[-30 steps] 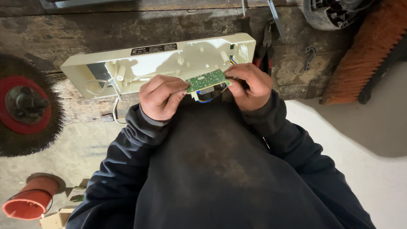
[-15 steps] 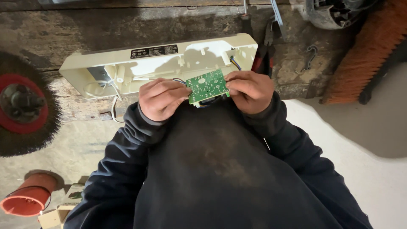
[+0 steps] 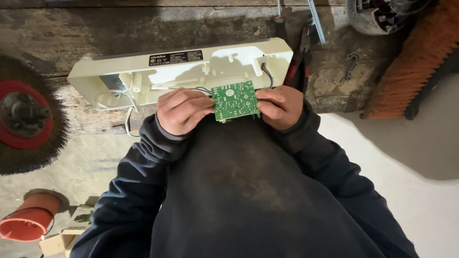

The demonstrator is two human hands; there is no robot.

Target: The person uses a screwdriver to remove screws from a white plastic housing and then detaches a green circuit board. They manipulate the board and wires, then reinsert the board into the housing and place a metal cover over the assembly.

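Over our lap, before the worktop (image 3: 57,33): one green circuit board (image 3: 235,100), pinched by its edges in our left hand (image 3: 184,111) and right hand (image 3: 279,107), wires trailing to the opened cream housing (image 3: 181,71). Step: inspection; further handling needs wire slack.

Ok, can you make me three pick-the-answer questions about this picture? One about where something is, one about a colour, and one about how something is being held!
1. Where is the cream housing?
A. On the worn wooden bench
B. On the person's lap
C. Hanging from a hook

2. What colour is the circuit board?
A. Blue
B. Green
C. Red

3. How is the circuit board held?
A. Lying alone on the bench
B. By one hand only
C. Between both hands

Answers:
1 A, it lies on the bench just beyond the hands.
2 B, its face is green.
3 C, the left hand and right hand each pinch one edge.
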